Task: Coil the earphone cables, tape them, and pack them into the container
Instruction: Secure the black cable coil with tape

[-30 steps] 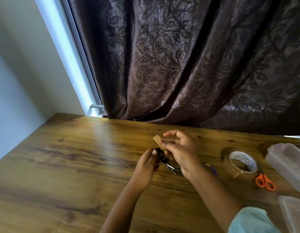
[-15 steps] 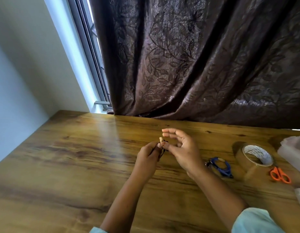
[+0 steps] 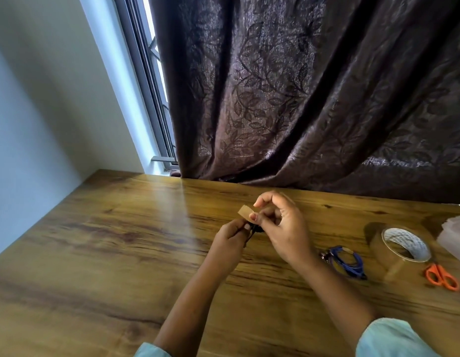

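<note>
Where the two hands meet above the wooden table (image 3: 95,253), I read the following from the head view. The left hand (image 3: 230,244) has its fingers curled, thumb and fingertips pinching the black earphone cable (image 3: 255,230). Only a small dark bundle of it shows between the hands, and I cannot tell how many loops it has. The right hand (image 3: 284,228) pinches a strip of brown tape (image 3: 245,211) between thumb and forefinger, its other fingers loosely bent. The strip juts up and to the left from the fingertips, just above the bundle. Whether the strip touches the cable I cannot tell. Both hands are raised slightly over the table, near its middle.

To the right of the right wrist, a blue earphone cable (image 3: 346,261) lies coiled on the table. Farther right the roll of tape (image 3: 401,249) lies flat, its white inner core open upward. Just beside it, nearer me, are the orange-handled scissors (image 3: 442,276). At the right edge, beyond the roll, part of a translucent plastic container (image 3: 454,238) shows; I cannot make out what it holds.

A dark leaf-patterned curtain (image 3: 301,99) hangs behind the table's far edge, with a strip of window (image 3: 151,86) and a pale wall (image 3: 43,99) to its left. A light blue sleeve (image 3: 393,338) covers the right forearm at the lower edge.
</note>
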